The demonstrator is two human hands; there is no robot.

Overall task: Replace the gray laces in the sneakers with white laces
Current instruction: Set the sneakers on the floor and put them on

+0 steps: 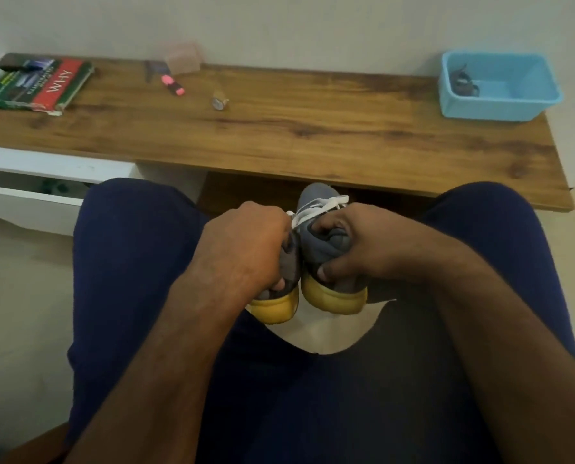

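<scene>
Both grips tight: left hand (pixel 246 242) on left sneaker (pixel 279 296), right hand (pixel 356 242) on right sneaker (pixel 329 259), heels twd lap.

a home room: wooden desk (pixel 279 135) with a book (pixel 41 83) against a plain wall.

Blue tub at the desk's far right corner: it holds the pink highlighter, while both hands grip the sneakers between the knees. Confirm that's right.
Not quite. The blue tub holds a dark gray bundle, seemingly laces. The pink highlighter lies on the desk, far left of the tub. The rest stands: in the head view the left hand and right hand each grip a sneaker.
</scene>
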